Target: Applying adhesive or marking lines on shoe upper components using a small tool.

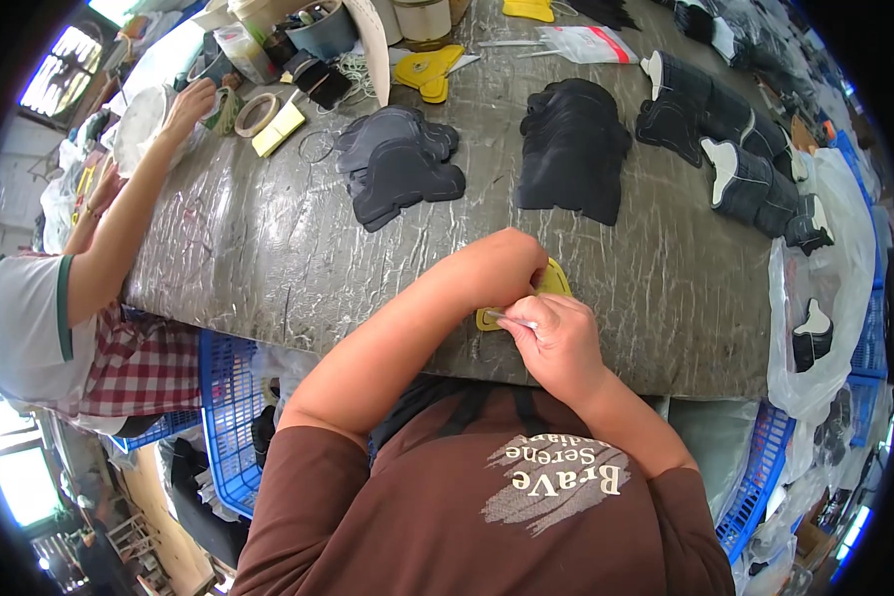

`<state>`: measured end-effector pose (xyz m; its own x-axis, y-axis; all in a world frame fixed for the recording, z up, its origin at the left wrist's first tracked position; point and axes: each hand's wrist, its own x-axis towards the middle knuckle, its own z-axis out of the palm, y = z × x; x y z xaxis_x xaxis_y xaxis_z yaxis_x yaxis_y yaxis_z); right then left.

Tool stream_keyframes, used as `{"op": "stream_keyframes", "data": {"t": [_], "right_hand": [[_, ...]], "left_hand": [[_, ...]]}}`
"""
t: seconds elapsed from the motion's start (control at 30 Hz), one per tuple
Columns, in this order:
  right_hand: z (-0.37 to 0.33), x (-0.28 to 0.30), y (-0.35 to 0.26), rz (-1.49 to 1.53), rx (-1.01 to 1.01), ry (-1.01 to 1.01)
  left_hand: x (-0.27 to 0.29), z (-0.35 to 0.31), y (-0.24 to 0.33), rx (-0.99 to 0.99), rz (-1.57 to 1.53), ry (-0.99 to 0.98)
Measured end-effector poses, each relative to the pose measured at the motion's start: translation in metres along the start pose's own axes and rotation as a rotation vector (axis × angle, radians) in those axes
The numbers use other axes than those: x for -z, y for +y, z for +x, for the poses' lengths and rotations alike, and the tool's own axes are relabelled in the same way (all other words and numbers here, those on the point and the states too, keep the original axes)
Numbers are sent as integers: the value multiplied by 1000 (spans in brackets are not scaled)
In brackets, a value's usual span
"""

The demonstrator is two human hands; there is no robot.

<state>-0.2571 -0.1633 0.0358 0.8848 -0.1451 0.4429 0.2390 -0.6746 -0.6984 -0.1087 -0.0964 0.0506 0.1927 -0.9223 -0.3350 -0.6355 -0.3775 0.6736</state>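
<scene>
A yellow template (pixel 554 278) with slots cut in it lies near the table's front edge, partly covered by my hands. My left hand (pixel 515 260) bends over it from the left, its fingers mostly hidden behind the wrist. My right hand (pixel 561 343) is closed in a pinch on a thin pale pen (pixel 516 322), whose tip points left by the template's lower edge. Beyond my hands are a fanned pile of black cut pieces (pixel 397 174) on the left and a taller black stack (pixel 573 149) on the right.
Sewn black boots with white lining (pixel 750 179) lie at the right, beside a clear plastic bag (pixel 829 288). More yellow templates (pixel 429 72), a tape roll (pixel 257 115) and pots (pixel 326 32) stand at the back left. A co-worker (pixel 30 328) works at the left. Blue crates (pixel 226 417) flank me.
</scene>
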Motion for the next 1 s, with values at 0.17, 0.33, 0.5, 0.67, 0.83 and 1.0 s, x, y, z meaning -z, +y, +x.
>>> {"op": "stream_keyframes", "data": {"t": [0.17, 0.33, 0.5, 0.67, 0.83, 1.0], "right_hand": [[0, 0, -3, -31, 26, 10], [-3, 2, -4, -48, 18, -46], [-5, 10, -2, -28, -17, -18], [-11, 17, 5, -38, -110, 16], [-14, 23, 10, 33, -211, 49], [-14, 27, 11, 23, -238, 63]], "left_hand": [[-1, 0, -3, -3, -22, -1], [-3, 1, -3, 10, -32, 7], [-3, 0, -2, -1, -27, 19], [-5, 1, -4, -1, -33, 23], [-6, 2, -4, -4, -7, 25], [-6, 3, -4, 11, 20, 20]]}}
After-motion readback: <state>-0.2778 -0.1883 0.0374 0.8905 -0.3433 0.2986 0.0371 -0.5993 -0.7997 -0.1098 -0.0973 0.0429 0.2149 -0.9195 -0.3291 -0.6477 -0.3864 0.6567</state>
